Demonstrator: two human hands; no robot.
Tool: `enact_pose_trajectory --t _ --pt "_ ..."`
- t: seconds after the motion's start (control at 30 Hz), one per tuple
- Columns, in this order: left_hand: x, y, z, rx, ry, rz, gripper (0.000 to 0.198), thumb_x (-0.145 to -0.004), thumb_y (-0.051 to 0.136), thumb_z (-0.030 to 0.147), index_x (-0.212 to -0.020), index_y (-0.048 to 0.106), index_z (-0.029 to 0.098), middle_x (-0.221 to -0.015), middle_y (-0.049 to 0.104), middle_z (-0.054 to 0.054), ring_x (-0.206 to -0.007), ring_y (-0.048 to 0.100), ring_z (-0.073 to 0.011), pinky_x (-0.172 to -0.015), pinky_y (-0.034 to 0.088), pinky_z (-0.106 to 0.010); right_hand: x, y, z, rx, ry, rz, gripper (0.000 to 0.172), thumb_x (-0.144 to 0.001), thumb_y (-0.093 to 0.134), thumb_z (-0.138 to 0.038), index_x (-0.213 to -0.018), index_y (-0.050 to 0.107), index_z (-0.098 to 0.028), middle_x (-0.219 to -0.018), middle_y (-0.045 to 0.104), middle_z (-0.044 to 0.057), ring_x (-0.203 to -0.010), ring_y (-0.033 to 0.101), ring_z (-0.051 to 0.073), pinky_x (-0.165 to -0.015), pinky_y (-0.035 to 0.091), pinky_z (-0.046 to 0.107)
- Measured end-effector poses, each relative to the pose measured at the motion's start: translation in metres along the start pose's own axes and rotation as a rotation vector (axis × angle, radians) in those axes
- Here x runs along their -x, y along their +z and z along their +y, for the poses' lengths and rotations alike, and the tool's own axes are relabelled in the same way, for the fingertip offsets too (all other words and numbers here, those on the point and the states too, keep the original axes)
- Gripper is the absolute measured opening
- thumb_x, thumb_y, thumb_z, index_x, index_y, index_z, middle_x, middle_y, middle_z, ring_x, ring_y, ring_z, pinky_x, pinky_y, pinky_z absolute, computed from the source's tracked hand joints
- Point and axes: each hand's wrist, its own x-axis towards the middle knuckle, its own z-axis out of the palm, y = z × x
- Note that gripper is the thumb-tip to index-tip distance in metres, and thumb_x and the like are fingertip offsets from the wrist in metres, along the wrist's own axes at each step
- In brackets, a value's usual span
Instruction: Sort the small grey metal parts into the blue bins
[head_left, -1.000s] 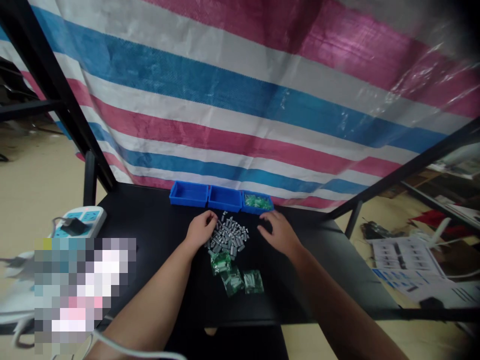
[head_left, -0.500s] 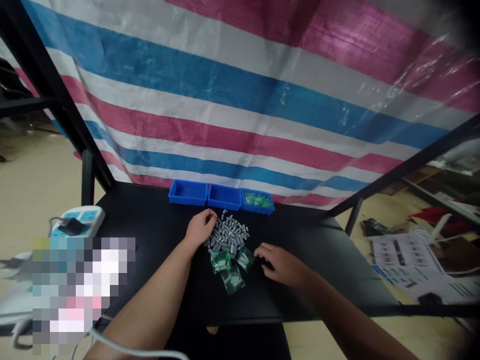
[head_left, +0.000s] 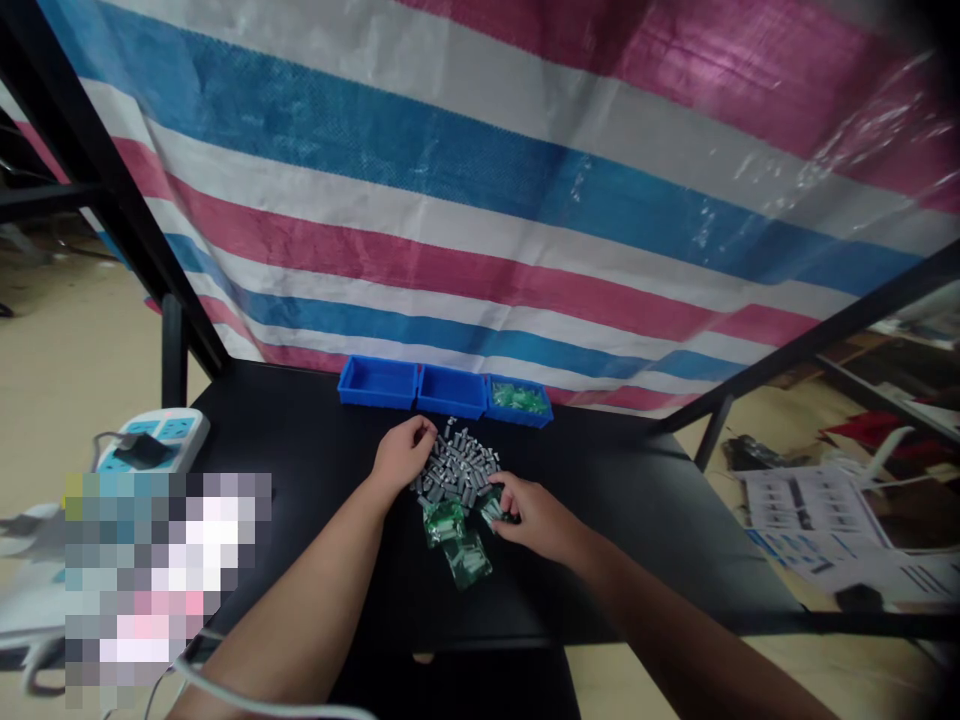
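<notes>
A heap of small grey cylindrical parts (head_left: 459,468) lies on the black table. My left hand (head_left: 405,447) rests at the heap's left edge, thumb and fingers curled together; what they hold, if anything, is too small to make out. On the near right of the heap, my right hand (head_left: 534,515) has its thumb and fingers round a small clear-green plastic packet (head_left: 492,506), partly covered by the fingers. Nearer to me lie a bright green packet (head_left: 444,524) and another clear-green packet (head_left: 468,560) with pale pieces inside.
Behind the heap stand a left blue bin (head_left: 379,400), a middle blue bin (head_left: 451,408) and a right blue bin (head_left: 519,416) holding green packets. A power strip (head_left: 184,440) with cables is at the left. A striped tarp (head_left: 450,250) hangs behind the black table (head_left: 637,560).
My right hand has moved left from beside the clear-green packet and its fingers have come round it. My left hand stays at the heap's left edge. The view has shifted slightly.
</notes>
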Motion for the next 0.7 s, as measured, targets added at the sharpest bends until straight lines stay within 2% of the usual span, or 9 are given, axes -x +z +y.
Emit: enact_pose_trajectory --t 0.2,0.3,0.43,0.5,0.6,0.67,0.7 --pt "0.0 0.0 0.001 -0.009 -0.012 -0.004 0.023 -0.092 0.052 0.039 -0.088 0.068 0.023 -0.07 0.065 0.002 -0.063 0.056 -0.0144 -0.059 0.034 -0.025 -0.002 -0.01 0.014 0.101 0.088 0.049 0.057 -0.07 0.077 -0.022 -0.124 0.063 -0.017 -0.113 0.058 0.011 -0.092 0.061 0.02 -0.079 0.048 0.029" --pt "0.0 0.0 0.002 -0.018 -0.018 -0.002 0.022 -0.091 0.053 0.038 -0.088 0.068 0.023 -0.07 0.065 0.002 -0.062 0.055 -0.0145 -0.058 0.033 -0.025 -0.002 -0.012 0.019 0.168 0.085 0.069 0.047 -0.069 0.07 -0.012 -0.116 0.066 -0.018 -0.108 0.06 0.009 -0.088 0.061 0.019 -0.08 0.047 0.028" --pt "0.0 -0.001 0.002 -0.017 -0.009 0.001 0.022 -0.091 0.052 0.038 -0.089 0.068 0.023 -0.071 0.065 0.002 -0.062 0.055 -0.0144 -0.058 0.033 -0.025 -0.003 -0.023 0.022 0.264 0.031 0.136 0.03 -0.067 0.06 -0.007 -0.092 0.068 -0.021 -0.089 0.064 0.004 -0.08 0.061 0.017 -0.074 0.043 0.026" --pt "0.0 0.0 0.002 -0.012 -0.012 0.001 0.022 -0.092 0.052 0.038 -0.089 0.068 0.023 -0.07 0.066 0.002 -0.062 0.055 -0.0145 -0.058 0.033 -0.025 -0.008 -0.038 0.027 0.263 0.007 0.21 0.022 -0.069 0.057 -0.009 -0.085 0.066 -0.022 -0.083 0.066 0.002 -0.075 0.06 0.016 -0.07 0.042 0.025" --pt "0.0 0.0 0.0 -0.008 -0.012 -0.001 0.021 -0.091 0.052 0.037 -0.089 0.068 0.023 -0.069 0.065 0.002 -0.062 0.055 -0.0145 -0.057 0.032 -0.025 -0.023 -0.069 0.043 0.235 0.014 0.422 0.016 -0.076 0.055 -0.016 -0.086 0.066 -0.022 -0.08 0.068 0.001 -0.07 0.061 0.017 -0.068 0.043 0.027" --pt "0.0 0.0 0.0 -0.003 -0.002 0.002 0.02 -0.091 0.052 0.036 -0.088 0.068 0.023 -0.069 0.064 0.002 -0.062 0.055 -0.0144 -0.057 0.032 -0.025 -0.037 -0.089 0.057 0.213 0.02 0.592 0.019 -0.078 0.055 -0.02 -0.093 0.067 -0.022 -0.084 0.07 0.003 -0.07 0.062 0.018 -0.071 0.046 0.029" --pt "-0.001 0.0 0.0 -0.001 0.002 0.003 0.019 -0.09 0.053 0.036 -0.089 0.068 0.023 -0.069 0.064 0.002 -0.062 0.055 -0.0145 -0.058 0.033 -0.025 -0.044 -0.097 0.064 0.209 0.013 0.636 0.022 -0.078 0.056 -0.021 -0.096 0.068 -0.021 -0.085 0.07 0.004 -0.071 0.063 0.019 -0.072 0.047 0.03"
